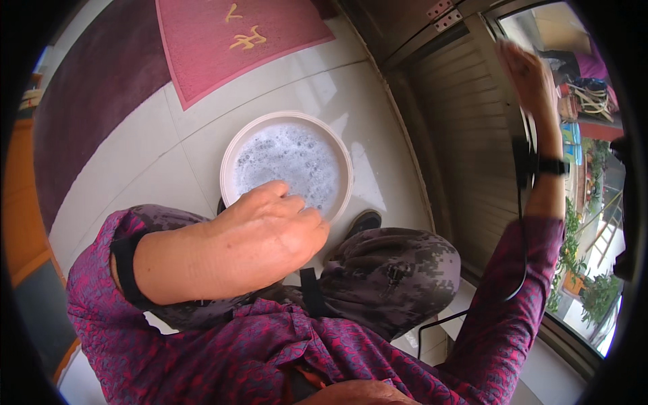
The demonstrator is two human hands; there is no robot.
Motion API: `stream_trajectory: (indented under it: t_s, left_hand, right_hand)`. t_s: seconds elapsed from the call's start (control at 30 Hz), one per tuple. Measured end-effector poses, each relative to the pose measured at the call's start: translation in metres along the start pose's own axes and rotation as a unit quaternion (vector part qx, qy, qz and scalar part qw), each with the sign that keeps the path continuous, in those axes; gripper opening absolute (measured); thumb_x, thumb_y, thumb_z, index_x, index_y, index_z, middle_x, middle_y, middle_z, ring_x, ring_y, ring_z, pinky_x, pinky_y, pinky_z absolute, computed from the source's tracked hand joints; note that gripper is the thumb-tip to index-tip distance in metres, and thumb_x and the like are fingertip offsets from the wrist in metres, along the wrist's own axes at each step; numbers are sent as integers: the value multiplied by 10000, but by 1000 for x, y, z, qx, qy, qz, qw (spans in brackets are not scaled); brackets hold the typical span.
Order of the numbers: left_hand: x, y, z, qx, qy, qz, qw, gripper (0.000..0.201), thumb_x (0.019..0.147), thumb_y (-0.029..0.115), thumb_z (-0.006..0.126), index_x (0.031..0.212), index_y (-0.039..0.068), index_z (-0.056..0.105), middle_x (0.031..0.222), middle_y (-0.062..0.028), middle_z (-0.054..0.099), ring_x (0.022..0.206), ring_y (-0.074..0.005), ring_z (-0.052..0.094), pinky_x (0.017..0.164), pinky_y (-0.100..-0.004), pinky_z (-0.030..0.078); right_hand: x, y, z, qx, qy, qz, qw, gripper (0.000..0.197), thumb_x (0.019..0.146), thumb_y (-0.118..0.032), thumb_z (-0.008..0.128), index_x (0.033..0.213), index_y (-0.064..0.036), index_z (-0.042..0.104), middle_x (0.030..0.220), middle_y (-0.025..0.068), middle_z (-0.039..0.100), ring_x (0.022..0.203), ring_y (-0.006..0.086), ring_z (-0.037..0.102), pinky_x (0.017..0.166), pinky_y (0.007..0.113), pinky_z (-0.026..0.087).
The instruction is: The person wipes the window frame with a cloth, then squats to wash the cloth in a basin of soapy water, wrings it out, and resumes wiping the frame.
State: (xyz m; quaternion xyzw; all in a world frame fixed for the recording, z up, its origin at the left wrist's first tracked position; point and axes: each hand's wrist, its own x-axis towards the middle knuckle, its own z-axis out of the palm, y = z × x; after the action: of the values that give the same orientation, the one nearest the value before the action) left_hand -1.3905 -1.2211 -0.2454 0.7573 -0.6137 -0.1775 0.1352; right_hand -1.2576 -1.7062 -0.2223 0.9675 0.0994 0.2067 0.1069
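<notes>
My left hand (273,226) is closed, held above the near rim of a round pale basin (227,152). Its fingers curl under, so whatever they may hold is hidden. Soapy water (287,155) with many bubbles fills the basin, which stands on the tiled floor between my feet. Over at the right, my right hand (530,77) is raised against the upper part of the metal door (459,121), beside its window pane (563,50). Motion smears its fingers, and I cannot make out anything in them. A black band sits on that wrist.
A red mat (236,50) with yellow characters lies beyond the basin, next to a dark maroon floor strip (108,88). Orange furniture (27,196) stands at far left. A black cable (516,290) hangs along my right arm. Potted plants (597,297) show outside through the glass.
</notes>
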Motion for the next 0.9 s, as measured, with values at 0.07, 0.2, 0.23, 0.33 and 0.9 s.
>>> stream_trajectory:
  t_s: [0.07, 0.2, 0.23, 0.33, 0.9]
  left_hand:
    - [-5, 6, 0, 3, 14, -2, 1000, 330, 805, 157, 694, 1102, 28, 630, 843, -58, 574, 853, -217, 611, 812, -361, 444]
    - [8, 4, 9, -17, -11, 9, 1000, 332, 825, 163, 703, 1124, 38, 633, 848, -66, 577, 854, -239, 615, 802, -375, 446]
    - [13, 0, 11, -20, -13, 11, 1000, 333, 828, 166, 703, 1129, 42, 633, 850, -68, 581, 852, -248, 615, 799, -378, 446]
    - [19, -11, 12, -61, -6, -21, 998, 342, 827, 162, 717, 1138, 45, 632, 914, -87, 630, 879, -292, 619, 822, -400, 456]
    - [-7, -14, 1, -30, 72, -117, 990, 330, 811, 116, 732, 1117, 16, 660, 979, -161, 693, 895, -360, 650, 835, -452, 492]
  right_hand:
    - [-22, -1, -11, 6, 9, 57, 998, 335, 945, -473, 573, 1159, -267, 726, 1081, 104, 722, 964, 358, 688, 853, 450, 543]
    - [-7, -10, 9, -67, 20, 94, 993, 425, 918, -454, 624, 1264, -213, 681, 1226, 91, 679, 1062, 333, 666, 884, 426, 529]
    - [0, -14, 17, -99, 11, 109, 989, 418, 922, -439, 614, 1274, -221, 674, 1242, 70, 673, 1085, 321, 657, 920, 430, 509]
    - [0, -20, 36, 76, 195, -21, 978, 253, 847, -36, 666, 1095, -87, 674, 958, 91, 702, 847, 251, 676, 755, 358, 545]
    - [-302, -30, -100, -118, -26, 269, 955, 475, 810, -131, 648, 1276, -216, 677, 1343, 10, 608, 1145, 290, 581, 1011, 386, 460]
